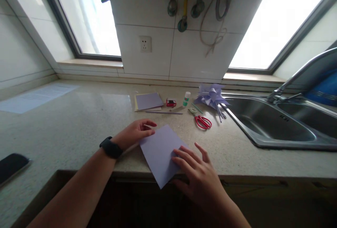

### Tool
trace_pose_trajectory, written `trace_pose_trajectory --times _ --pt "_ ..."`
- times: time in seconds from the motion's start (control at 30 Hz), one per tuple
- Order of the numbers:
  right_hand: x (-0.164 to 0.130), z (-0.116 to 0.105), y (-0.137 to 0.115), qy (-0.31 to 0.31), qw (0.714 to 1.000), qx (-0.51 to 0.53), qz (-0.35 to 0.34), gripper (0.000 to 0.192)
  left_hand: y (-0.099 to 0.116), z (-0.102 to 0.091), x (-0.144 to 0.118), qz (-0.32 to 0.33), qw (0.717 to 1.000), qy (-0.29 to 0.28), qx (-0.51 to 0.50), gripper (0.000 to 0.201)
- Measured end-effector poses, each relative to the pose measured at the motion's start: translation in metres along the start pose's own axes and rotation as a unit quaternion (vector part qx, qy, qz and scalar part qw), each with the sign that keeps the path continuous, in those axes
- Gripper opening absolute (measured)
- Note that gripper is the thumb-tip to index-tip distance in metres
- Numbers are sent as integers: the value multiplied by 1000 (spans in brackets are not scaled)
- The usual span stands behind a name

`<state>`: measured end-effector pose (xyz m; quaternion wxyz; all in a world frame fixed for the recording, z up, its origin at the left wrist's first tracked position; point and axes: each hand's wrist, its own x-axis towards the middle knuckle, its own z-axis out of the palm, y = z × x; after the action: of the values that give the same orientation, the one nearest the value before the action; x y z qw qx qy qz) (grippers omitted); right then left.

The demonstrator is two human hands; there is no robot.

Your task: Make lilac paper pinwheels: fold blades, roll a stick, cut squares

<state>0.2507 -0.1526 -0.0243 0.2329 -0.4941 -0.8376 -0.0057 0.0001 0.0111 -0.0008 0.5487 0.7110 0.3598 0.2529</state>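
A square sheet of light purple paper (162,154) lies cornerwise at the counter's front edge, its near corner reaching past that edge. My left hand (135,133), with a dark watch on the wrist, is at the sheet's upper left side. Its thumb lies along the paper's edge and its bent fingers are apart from the thumb. On the sheet's right part rest the spread fingers of my right hand (197,171), with the index finger raised. The right thumb is low by the sheet's near edge, partly in shadow.
Behind the sheet are stacked papers (149,101), a small red box (171,102), a glue stick (186,99), a thin purple stick (164,112) and red-handled scissors (202,122). A purple paper flower (212,96) lies beside the sink (252,142). A dark phone-like object (13,166) is at left.
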Motion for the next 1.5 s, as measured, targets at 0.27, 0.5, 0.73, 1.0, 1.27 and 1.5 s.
trace_pose_trajectory --times 0.27,0.5,0.73,1.0,1.27,1.5 --pt "-1 1 0 91 995 36 -9 18 5 5 -1 -83 991 -40 -94 55" --pt "30 -19 17 135 988 80 0 11 18 6 8 -71 975 -151 -148 46" --pt "89 -43 46 104 984 117 82 12 22 13 29 -67 963 -155 -208 44" --pt "130 -39 66 40 987 149 55 9 24 23 32 -54 950 -162 -260 73" --pt "157 -40 68 18 991 128 47 8 11 22 34 -35 961 -93 -257 69" --pt "172 -58 68 -21 996 44 75 23 7 25 35 -30 963 -51 -264 67"
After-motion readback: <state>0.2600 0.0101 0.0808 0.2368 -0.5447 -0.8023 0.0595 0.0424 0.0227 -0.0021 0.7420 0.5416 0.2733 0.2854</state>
